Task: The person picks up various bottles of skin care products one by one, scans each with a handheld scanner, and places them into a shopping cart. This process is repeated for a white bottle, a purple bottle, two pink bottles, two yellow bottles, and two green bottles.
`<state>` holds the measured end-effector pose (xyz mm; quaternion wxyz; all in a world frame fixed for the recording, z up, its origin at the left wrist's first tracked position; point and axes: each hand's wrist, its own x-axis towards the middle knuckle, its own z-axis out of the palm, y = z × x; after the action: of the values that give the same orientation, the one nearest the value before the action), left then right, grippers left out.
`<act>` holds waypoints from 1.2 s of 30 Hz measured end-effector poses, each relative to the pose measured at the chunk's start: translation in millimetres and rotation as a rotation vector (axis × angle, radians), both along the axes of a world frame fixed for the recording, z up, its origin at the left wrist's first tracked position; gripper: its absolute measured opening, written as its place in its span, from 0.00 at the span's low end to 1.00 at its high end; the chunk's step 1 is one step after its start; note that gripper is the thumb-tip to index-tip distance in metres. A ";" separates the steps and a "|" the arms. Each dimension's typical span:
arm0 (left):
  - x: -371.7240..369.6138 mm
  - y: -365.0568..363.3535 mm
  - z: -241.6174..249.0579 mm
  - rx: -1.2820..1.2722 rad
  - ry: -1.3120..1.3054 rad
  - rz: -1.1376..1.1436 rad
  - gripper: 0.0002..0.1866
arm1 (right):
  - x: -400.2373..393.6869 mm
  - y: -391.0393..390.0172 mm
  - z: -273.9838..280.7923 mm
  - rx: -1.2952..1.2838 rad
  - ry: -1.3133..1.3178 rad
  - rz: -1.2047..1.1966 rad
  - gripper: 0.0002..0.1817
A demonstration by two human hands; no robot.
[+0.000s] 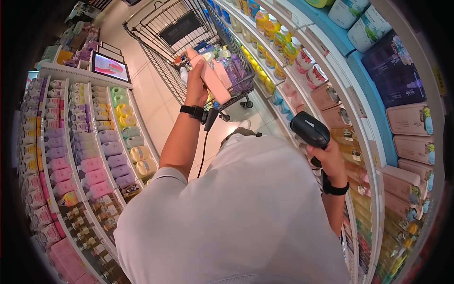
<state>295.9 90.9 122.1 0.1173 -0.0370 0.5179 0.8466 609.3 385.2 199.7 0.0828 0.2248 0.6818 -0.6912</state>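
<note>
My left hand [196, 84] is closed around a long pink bottle [215, 85], held tilted over the near end of a shopping cart [156, 59]. Inside the cart lie several bottles and packs, among them purple bottles [234, 71]. My right hand [330, 160] grips a black handheld barcode scanner [309, 128] near the right-hand shelves; its head points up and to the left. Black straps circle both wrists, and a dark cable hangs from the left one.
Shelves [87, 175] of pink, purple and yellow bottles line the left side. At right, curved shelves [326, 102] hold yellow bottles [283, 38] and pink packs [410, 147]. A lit screen [110, 66] stands at the left shelf's end. Pale tiled floor [156, 102] runs between.
</note>
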 end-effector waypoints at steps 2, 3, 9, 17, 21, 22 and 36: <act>-35.2 -29.8 -34.3 -0.082 -0.009 0.040 0.21 | -8.6 -7.8 -1.8 -0.006 -0.042 -0.072 0.18; -51.3 -42.7 -51.9 -0.139 -0.056 0.094 0.20 | -13.1 -10.8 -5.5 -0.005 -0.046 -0.076 0.18; -103.4 -71.1 -130.1 -0.379 -0.208 0.197 0.22 | -41.0 -33.8 -11.6 -0.057 -0.142 -0.191 0.15; -129.5 -63.0 -191.5 -0.702 -0.328 0.009 0.33 | -73.3 -59.7 -17.7 0.023 -0.212 -0.272 0.15; -138.2 -63.9 -249.3 -0.868 -0.299 -0.080 0.36 | -75.3 -73.1 -25.9 0.074 -0.253 -0.307 0.15; -135.9 -59.3 -240.7 -0.984 -0.295 -0.107 0.38 | -74.2 -75.6 -28.0 0.074 -0.291 -0.318 0.14; -78.6 -52.9 -142.8 -1.197 0.283 -0.487 0.29 | -33.6 -105.2 -46.9 0.023 -0.367 -0.486 0.16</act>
<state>217.3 37.9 -20.7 0.1955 0.1338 0.9030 0.3584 575.7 280.0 152.9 0.0342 0.5034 0.5894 -0.6309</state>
